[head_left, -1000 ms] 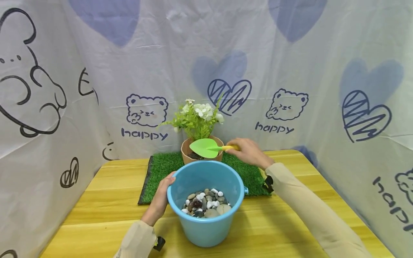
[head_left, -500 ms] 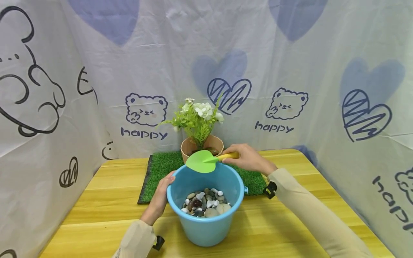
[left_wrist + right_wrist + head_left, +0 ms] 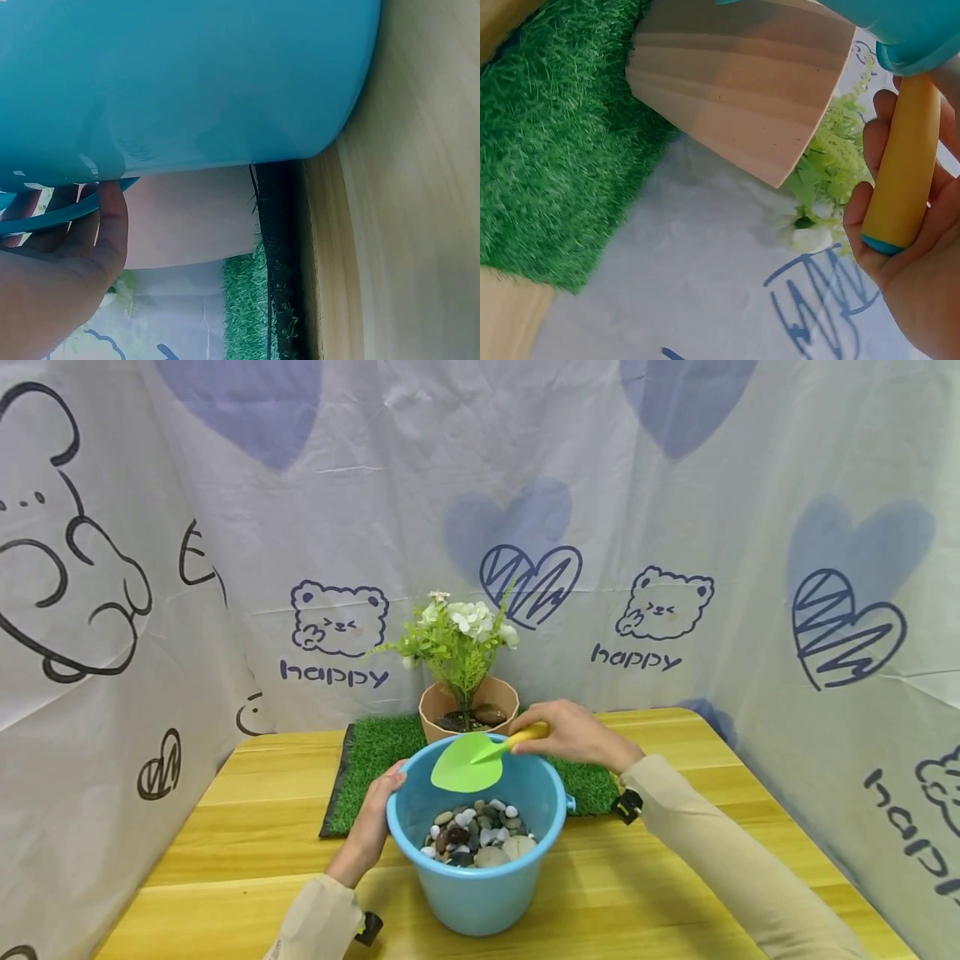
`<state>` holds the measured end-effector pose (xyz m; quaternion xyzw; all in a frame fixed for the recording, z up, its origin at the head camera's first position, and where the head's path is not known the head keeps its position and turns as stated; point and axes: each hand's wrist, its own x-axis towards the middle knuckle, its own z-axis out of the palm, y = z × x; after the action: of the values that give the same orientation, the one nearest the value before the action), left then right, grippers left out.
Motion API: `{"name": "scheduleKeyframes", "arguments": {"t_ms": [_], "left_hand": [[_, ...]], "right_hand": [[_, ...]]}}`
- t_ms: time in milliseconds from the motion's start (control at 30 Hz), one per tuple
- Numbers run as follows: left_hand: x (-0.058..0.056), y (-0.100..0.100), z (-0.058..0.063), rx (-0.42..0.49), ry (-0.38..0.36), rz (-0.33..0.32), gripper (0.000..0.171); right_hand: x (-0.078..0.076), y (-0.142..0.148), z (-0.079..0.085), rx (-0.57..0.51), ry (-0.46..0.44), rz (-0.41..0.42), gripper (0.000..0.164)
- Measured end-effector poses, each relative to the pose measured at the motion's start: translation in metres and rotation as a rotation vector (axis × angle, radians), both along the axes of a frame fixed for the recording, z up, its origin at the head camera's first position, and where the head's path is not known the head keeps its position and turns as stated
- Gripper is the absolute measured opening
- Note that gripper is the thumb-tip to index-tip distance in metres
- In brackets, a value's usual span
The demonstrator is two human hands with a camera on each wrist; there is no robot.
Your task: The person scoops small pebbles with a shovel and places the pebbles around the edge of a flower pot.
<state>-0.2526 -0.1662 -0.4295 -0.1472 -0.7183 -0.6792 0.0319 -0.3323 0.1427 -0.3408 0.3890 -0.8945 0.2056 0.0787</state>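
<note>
My left hand (image 3: 371,818) grips the left rim of a light blue bucket (image 3: 480,902), which stands upright on the table. In the left wrist view, the fingers (image 3: 111,225) wrap over that rim. White, grey and brown pebbles (image 3: 487,839) cover the bucket's bottom. My right hand (image 3: 566,732) holds a toy trowel (image 3: 465,764) by its yellow handle (image 3: 904,165). The trowel's green blade points left and tilts down inside the bucket's mouth, above the pebbles. Just behind the bucket stands a tan flowerpot (image 3: 431,720), with dark stones and soil at the stem.
White flowers with green leaves (image 3: 465,652) rise from the pot. An artificial grass mat (image 3: 375,747) lies under the pot, partly behind the bucket. Printed white cloth (image 3: 600,485) encloses the wooden table (image 3: 232,835) at the back and sides.
My right hand has brought the trowel from over the flowerpot toward me and down into the bucket's mouth, uncovering the stones in the pot. The left hand and bucket have stayed put.
</note>
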Motion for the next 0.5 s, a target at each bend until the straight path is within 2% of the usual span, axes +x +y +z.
{"name": "scheduleKeyframes", "arguments": {"t_ms": [233, 500], "left_hand": [[0.000, 0.001, 0.001, 0.001, -0.002, 0.002, 0.050], [0.000, 0.001, 0.000, 0.006, -0.006, 0.003, 0.050]], "right_hand": [[0.007, -0.004, 0.003, 0.124, 0.186, 0.033, 0.031], [0.012, -0.006, -0.002, 0.132, 0.277, 0.036, 0.029]]}}
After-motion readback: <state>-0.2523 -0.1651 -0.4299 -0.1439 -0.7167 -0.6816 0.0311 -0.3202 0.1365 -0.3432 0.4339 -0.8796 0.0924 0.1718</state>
